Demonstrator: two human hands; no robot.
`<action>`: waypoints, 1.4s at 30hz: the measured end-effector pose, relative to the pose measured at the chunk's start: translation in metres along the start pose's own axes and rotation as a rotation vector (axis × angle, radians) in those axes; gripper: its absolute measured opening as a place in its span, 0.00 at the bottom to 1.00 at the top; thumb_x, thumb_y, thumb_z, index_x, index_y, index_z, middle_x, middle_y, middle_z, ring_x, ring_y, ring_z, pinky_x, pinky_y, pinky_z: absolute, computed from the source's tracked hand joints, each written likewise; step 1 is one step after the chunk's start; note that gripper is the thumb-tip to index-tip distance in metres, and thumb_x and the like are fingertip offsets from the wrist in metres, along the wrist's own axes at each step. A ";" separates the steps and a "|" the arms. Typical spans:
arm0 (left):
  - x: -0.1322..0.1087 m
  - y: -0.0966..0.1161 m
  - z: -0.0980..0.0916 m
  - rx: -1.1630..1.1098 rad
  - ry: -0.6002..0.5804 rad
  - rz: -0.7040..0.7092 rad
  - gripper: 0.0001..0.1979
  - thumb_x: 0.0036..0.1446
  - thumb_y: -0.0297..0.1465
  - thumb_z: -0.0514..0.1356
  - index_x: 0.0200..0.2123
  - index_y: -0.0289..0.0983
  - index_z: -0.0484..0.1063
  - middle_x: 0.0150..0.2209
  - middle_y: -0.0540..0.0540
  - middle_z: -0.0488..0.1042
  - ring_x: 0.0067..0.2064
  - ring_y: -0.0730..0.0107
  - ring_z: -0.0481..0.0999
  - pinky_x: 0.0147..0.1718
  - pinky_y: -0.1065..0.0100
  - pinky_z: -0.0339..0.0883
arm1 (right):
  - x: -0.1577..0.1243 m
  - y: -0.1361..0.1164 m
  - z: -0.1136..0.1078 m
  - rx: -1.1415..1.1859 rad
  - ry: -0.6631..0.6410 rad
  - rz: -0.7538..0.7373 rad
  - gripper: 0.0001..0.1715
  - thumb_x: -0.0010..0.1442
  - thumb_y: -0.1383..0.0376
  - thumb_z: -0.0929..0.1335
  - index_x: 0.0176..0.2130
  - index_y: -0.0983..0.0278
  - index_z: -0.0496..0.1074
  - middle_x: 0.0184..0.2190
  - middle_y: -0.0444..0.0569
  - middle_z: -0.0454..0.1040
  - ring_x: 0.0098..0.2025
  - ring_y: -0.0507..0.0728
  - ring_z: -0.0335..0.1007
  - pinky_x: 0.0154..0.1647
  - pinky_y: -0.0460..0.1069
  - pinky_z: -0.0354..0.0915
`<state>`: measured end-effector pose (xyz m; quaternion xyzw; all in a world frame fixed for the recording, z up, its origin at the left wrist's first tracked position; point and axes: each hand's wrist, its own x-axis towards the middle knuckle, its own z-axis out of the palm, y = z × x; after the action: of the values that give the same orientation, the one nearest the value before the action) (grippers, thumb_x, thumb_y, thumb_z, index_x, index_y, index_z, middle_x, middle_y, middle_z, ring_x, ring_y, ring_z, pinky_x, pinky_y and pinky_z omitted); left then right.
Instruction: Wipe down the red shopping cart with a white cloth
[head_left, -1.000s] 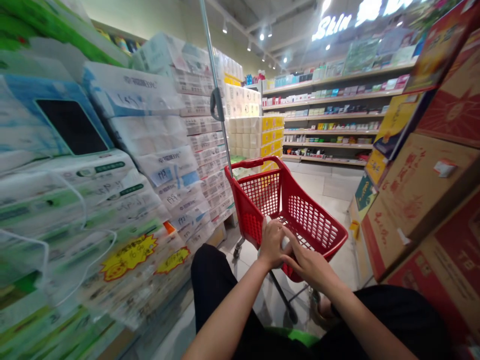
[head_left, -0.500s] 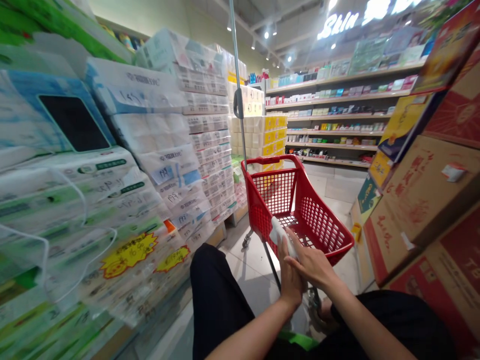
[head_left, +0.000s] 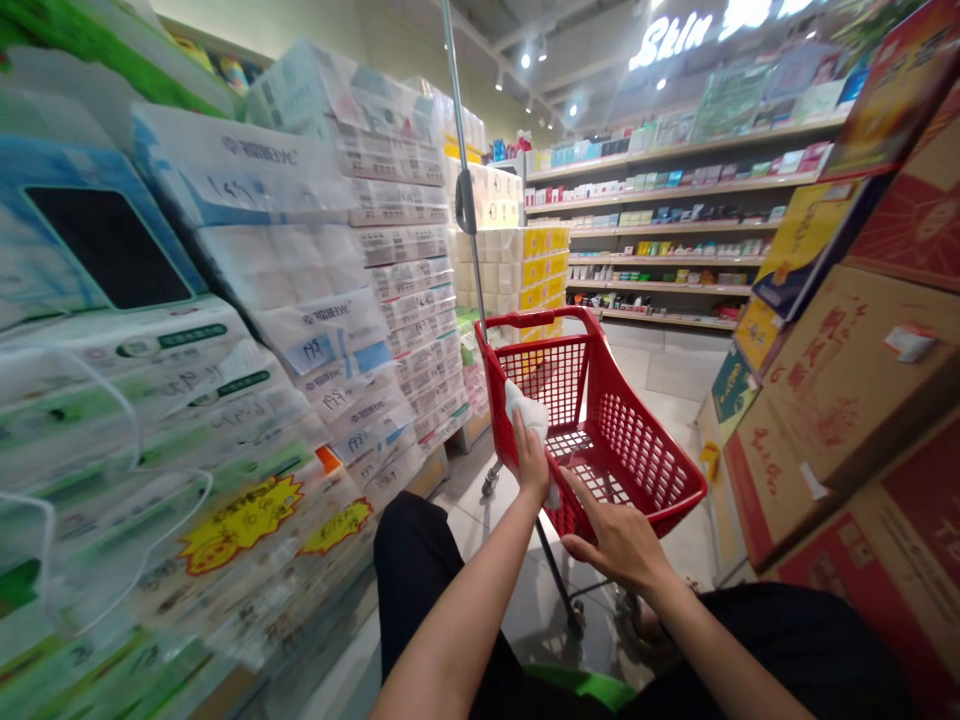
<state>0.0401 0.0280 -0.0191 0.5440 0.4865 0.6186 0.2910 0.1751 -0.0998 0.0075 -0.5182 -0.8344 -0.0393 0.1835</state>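
A red plastic shopping cart with lattice walls stands in front of my knees. My left hand presses a white cloth or tissue onto the cart's left rim, its fingers over the lower part of the cloth. Beside the near corner of the basket is my right hand, thumb and fingers apart. Its index fingertip is at the near rim; whether it touches I cannot tell. Only a little reddish material lies in the basket, and its kind is unclear.
Stacked packs of tissue paper line the left, with a white cable hanging over them. A metal pole rises at the cart's left. Cardboard cartons are piled on the right. Shelves of small goods stand behind.
My hands were together at the near left rim. The left hand has slid away from me along the rim with the white cloth, and the right hand has separated from it.
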 end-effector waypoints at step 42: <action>-0.117 0.019 -0.023 0.128 -0.262 0.310 0.22 0.67 0.43 0.42 0.56 0.42 0.63 0.67 0.44 0.49 0.69 0.57 0.42 0.67 0.48 0.42 | -0.005 0.006 0.022 0.035 0.270 -0.017 0.16 0.66 0.53 0.55 0.37 0.62 0.59 0.25 0.45 0.68 0.27 0.55 0.65 0.30 0.48 0.50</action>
<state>0.0496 -0.0894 -0.0456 0.7055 0.3934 0.5478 0.2179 0.1765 -0.0958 -0.0155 -0.4980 -0.8069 -0.0956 0.3028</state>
